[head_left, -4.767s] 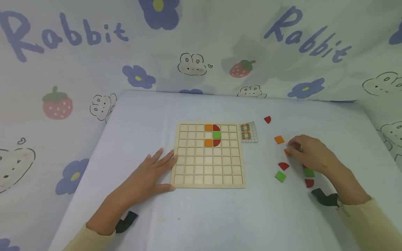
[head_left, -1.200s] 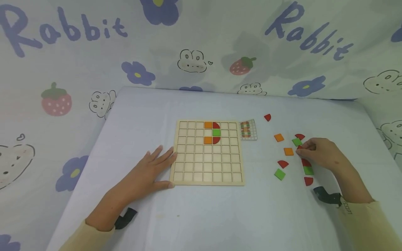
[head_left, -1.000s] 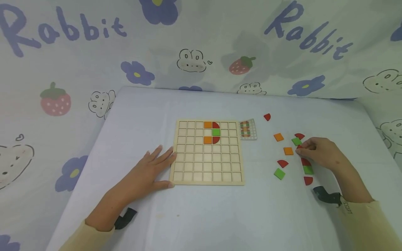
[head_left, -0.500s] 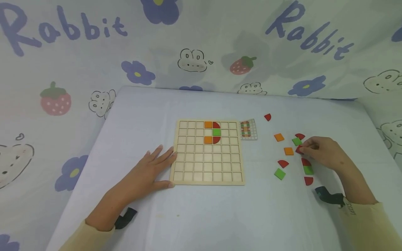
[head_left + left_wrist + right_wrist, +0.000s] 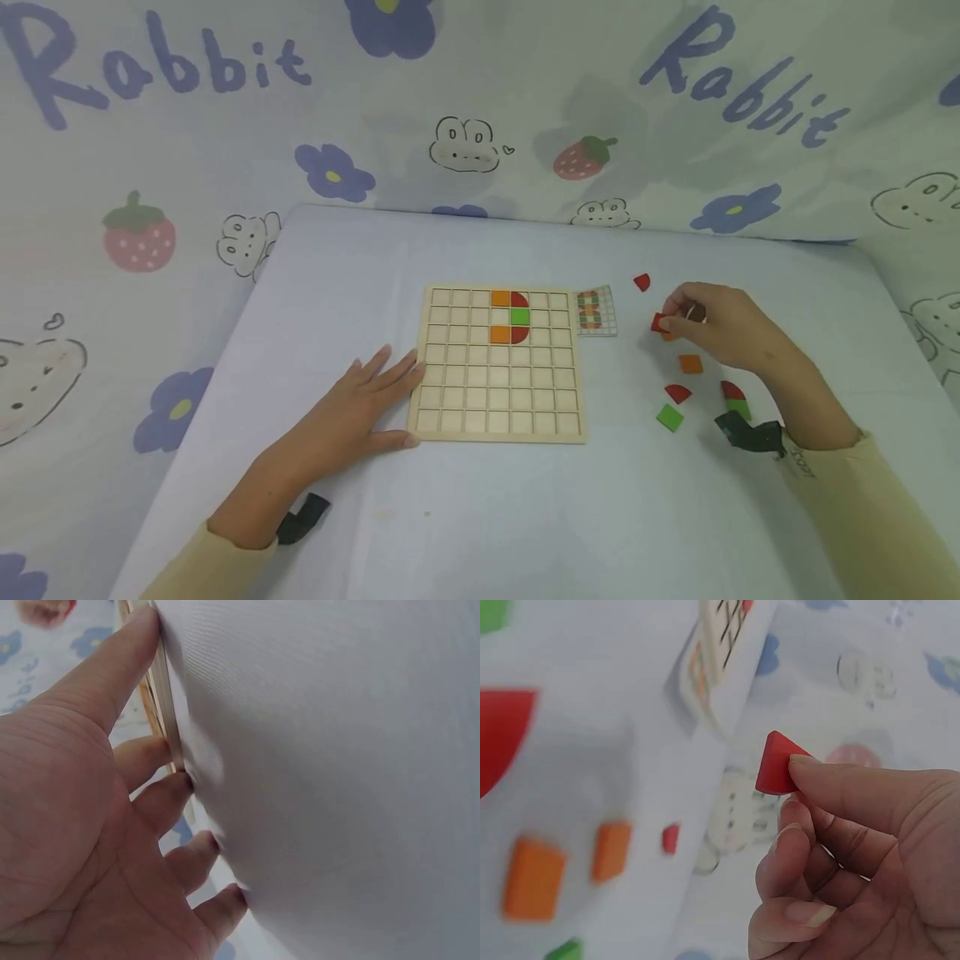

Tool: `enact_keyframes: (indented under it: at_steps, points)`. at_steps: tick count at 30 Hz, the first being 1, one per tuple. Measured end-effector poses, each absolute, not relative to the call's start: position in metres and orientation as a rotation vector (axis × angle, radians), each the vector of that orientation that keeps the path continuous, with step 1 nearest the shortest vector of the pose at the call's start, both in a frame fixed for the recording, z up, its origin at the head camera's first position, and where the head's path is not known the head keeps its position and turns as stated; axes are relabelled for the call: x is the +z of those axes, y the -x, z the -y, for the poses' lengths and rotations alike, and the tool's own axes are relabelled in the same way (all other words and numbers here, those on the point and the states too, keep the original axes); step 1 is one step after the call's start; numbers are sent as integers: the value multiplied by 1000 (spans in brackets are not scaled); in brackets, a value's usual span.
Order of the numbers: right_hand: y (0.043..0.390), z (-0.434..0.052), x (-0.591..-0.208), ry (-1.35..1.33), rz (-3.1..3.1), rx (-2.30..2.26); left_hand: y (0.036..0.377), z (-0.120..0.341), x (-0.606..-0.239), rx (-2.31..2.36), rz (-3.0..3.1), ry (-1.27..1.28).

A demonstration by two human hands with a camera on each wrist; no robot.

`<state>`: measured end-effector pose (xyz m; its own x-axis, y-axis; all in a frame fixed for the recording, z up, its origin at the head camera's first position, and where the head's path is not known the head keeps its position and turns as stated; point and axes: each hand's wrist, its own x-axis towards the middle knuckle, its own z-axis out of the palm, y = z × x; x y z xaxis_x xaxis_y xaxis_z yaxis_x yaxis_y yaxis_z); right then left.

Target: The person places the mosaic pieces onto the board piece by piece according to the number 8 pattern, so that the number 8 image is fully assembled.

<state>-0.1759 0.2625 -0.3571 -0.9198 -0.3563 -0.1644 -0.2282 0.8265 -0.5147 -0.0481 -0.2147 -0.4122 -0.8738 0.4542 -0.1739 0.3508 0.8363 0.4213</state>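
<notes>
The right hand (image 5: 716,325) pinched a red piece (image 5: 659,323) between thumb and fingertips, lifted clear of the table (image 5: 525,517) and right of the wooden grid board (image 5: 498,408). The left hand (image 5: 352,421) lay flat, fingers straight, against the board's left edge. This looked like the carry step; seating the piece would call for turning its curve to match the pattern card (image 5: 596,311), though its exact shape was hard to tell. The board's cells held two orange squares, two red pieces and one green square.
</notes>
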Motion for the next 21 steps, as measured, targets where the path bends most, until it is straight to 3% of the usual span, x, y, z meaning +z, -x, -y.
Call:
enact_keyframes:
  at_steps: [21]
  points:
    - [241,-110,-346,936,-2535,-670,49,218,-420,513,-2774,-612]
